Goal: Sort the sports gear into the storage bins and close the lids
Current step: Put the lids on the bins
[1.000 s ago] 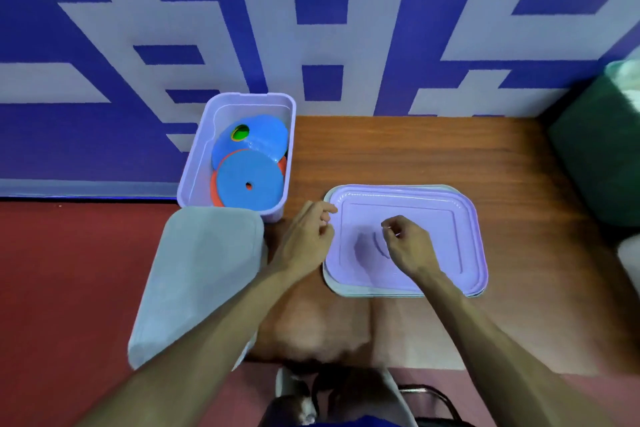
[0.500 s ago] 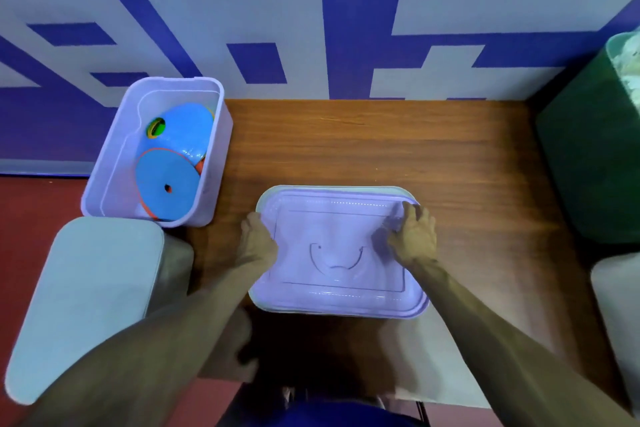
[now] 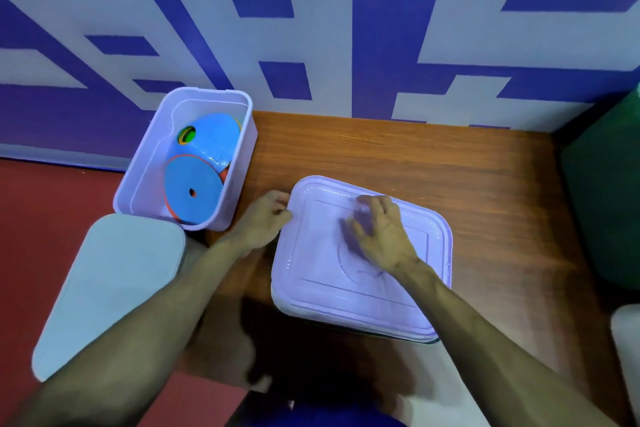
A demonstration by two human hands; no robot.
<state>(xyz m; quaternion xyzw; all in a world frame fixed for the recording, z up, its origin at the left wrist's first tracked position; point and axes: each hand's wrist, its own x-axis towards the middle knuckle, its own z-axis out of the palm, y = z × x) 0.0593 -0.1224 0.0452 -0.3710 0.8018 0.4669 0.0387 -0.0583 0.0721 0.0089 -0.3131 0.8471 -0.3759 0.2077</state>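
Our right hand [image 3: 379,232] lay flat on top of the purple lid [image 3: 360,263], fingers [image 3: 372,204] spread wide and holding nothing. Our left hand [image 3: 263,222] curled its fingers against the lid's left edge; we could not tell if it gripped that edge. The lid sat on its bin on the wooden table [image 3: 415,156]. Left of the lid, by the wall, stood an open purple bin [image 3: 138,184] with blue discs [image 3: 194,191] inside. A grey lid [image 3: 110,288] lay left of the purple lid, nearer us.
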